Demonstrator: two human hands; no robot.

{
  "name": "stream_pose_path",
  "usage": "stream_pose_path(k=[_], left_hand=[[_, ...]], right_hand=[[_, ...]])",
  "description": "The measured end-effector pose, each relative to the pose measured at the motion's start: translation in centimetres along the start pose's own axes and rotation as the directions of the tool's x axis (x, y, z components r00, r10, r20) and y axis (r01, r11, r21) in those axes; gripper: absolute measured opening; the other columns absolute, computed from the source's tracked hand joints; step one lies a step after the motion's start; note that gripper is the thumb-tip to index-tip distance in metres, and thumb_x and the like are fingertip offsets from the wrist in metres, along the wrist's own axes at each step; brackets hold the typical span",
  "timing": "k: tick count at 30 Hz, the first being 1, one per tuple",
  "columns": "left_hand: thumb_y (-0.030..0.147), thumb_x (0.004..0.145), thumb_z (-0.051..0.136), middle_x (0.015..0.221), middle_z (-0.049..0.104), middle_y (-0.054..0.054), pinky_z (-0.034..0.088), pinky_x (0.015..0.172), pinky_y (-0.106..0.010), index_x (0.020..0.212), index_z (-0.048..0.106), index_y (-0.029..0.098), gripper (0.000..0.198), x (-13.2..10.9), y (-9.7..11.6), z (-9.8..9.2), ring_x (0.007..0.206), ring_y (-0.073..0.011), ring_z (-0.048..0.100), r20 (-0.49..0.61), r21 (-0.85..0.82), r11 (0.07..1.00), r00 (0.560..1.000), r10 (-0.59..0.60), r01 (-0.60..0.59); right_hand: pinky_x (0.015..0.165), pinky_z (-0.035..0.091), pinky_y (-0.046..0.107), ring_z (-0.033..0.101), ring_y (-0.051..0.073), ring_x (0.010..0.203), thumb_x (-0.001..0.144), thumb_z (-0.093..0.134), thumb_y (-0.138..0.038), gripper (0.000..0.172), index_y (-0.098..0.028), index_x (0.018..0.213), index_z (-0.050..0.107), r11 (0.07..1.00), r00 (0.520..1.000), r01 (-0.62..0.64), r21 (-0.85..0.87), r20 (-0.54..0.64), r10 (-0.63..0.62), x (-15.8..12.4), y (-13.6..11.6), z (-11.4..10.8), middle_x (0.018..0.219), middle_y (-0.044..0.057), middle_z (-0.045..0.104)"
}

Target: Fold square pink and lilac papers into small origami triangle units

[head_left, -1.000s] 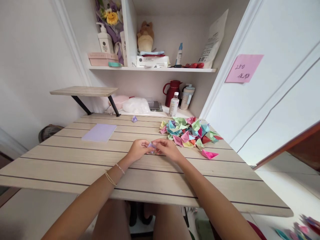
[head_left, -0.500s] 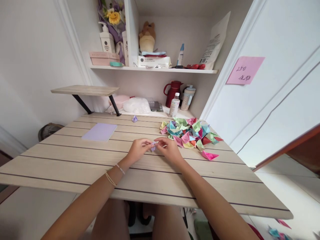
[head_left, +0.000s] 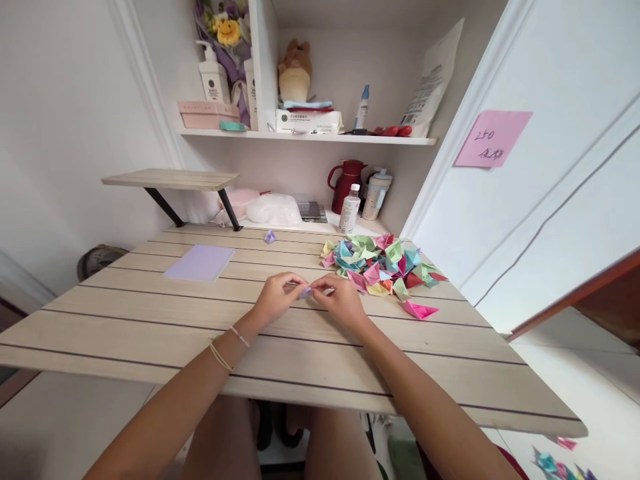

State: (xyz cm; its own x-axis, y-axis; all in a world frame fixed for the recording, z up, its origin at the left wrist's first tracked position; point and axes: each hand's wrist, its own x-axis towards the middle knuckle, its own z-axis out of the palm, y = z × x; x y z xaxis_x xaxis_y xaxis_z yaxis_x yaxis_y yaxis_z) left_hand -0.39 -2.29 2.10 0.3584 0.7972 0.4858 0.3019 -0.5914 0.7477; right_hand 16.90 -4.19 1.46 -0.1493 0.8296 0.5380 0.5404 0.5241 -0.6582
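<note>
Pinching a small lilac paper piece [head_left: 305, 291] from both ends, the left hand [head_left: 275, 300] and the right hand [head_left: 343, 300] meet just off the near left corner of the heap of folded paper shapes [head_left: 383, 263], low over the counter [head_left: 150, 320]. The fingers of each hand are closed on the piece, thumb and forefinger tips clamped to it. They hide most of it, so neither its fold nor whether it touches the counter can be made out. Thin bracelets [head_left: 230, 343] circle the left wrist, nearer the viewer than the heap.

One pink folded shape [head_left: 420, 309] lies apart from the heap on its near right side. Well to the left of the heap a flat lilac sheet [head_left: 200, 263] lies on the counter, and a tiny purple folded shape [head_left: 270, 237] sits left of the heap's far edge, too small to read in detail. Just behind the heap stand a clear bottle [head_left: 349, 209] and a red jug [head_left: 345, 183]. Above and to the right of the heap a pink note [head_left: 493, 138] is stuck to the white wall, its writing hard to read. Far below the heap, at the bottom right, more coloured paper [head_left: 560, 462] is cut off by the frame edge.
</note>
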Motion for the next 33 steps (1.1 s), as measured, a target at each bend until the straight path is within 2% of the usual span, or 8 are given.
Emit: stream_pose_path(k=[5, 9, 18, 25, 33], left_hand=[[0.035, 0.071, 0.061, 0.073, 0.066, -0.005, 0.052, 0.064, -0.026, 0.075, 0.063, 0.015, 0.021, -0.2, 0.0, 0.4, 0.068, -0.0162, 0.063, 0.035, -0.076, 0.995, 0.997, -0.063, 0.065], [0.032, 0.075, 0.056, 0.080, 0.067, -0.005, 0.052, 0.069, -0.027, 0.081, 0.063, 0.016, 0.019, -0.3, -0.2, 0.7, 0.074, -0.0166, 0.063, 0.025, -0.066, 0.997, 0.999, -0.034, 0.036], [0.023, 0.077, 0.051, 0.082, 0.066, -0.006, 0.050, 0.070, -0.029, 0.083, 0.064, 0.020, 0.014, -0.5, 0.1, 0.9, 0.076, -0.0173, 0.061, -0.032, 0.173, 0.982, 0.996, 0.081, -0.074], [0.019, 0.075, 0.052, 0.084, 0.065, -0.006, 0.047, 0.074, -0.030, 0.084, 0.063, 0.020, 0.014, -0.6, -0.3, 0.9, 0.079, -0.0175, 0.059, -0.085, 0.246, 0.960, 0.984, 0.157, -0.132], [0.016, 0.075, 0.050, 0.084, 0.065, -0.006, 0.045, 0.076, -0.031, 0.084, 0.063, 0.020, 0.016, -0.5, -0.4, 0.7, 0.079, -0.0176, 0.059, 0.015, 0.267, 0.948, 0.984, 0.176, -0.173]], right_hand=[[0.060, 0.047, 0.025, 0.061, 0.015, 0.068, 0.071, 0.058, -0.021, 0.012, -0.021, 0.078, 0.067, 1.000, 1.000, 0.007, -0.026, 0.000, -0.007, 0.0, 0.0, 0.0, 0.074, 0.003, 0.067], [0.062, 0.047, 0.025, 0.061, 0.015, 0.067, 0.072, 0.058, -0.020, 0.013, -0.021, 0.079, 0.068, 0.999, 1.000, 0.020, -0.031, -0.021, -0.021, 0.0, 0.1, 0.1, 0.073, 0.003, 0.068], [0.061, 0.046, 0.026, 0.060, 0.015, 0.063, 0.072, 0.057, -0.025, 0.013, -0.022, 0.077, 0.068, 0.995, 0.998, -0.032, -0.093, -0.053, 0.027, -0.1, -0.5, 0.4, 0.074, 0.002, 0.067], [0.060, 0.043, 0.025, 0.058, 0.014, 0.062, 0.071, 0.058, -0.029, 0.011, -0.022, 0.071, 0.066, 0.986, 0.994, -0.074, -0.147, -0.086, 0.062, -0.2, -1.1, 0.4, 0.073, 0.001, 0.066], [0.055, 0.039, 0.023, 0.058, 0.014, 0.064, 0.071, 0.058, -0.030, 0.011, -0.024, 0.075, 0.066, 0.966, 0.998, -0.051, -0.253, -0.052, 0.039, -0.3, -0.8, 0.2, 0.075, 0.001, 0.066]])
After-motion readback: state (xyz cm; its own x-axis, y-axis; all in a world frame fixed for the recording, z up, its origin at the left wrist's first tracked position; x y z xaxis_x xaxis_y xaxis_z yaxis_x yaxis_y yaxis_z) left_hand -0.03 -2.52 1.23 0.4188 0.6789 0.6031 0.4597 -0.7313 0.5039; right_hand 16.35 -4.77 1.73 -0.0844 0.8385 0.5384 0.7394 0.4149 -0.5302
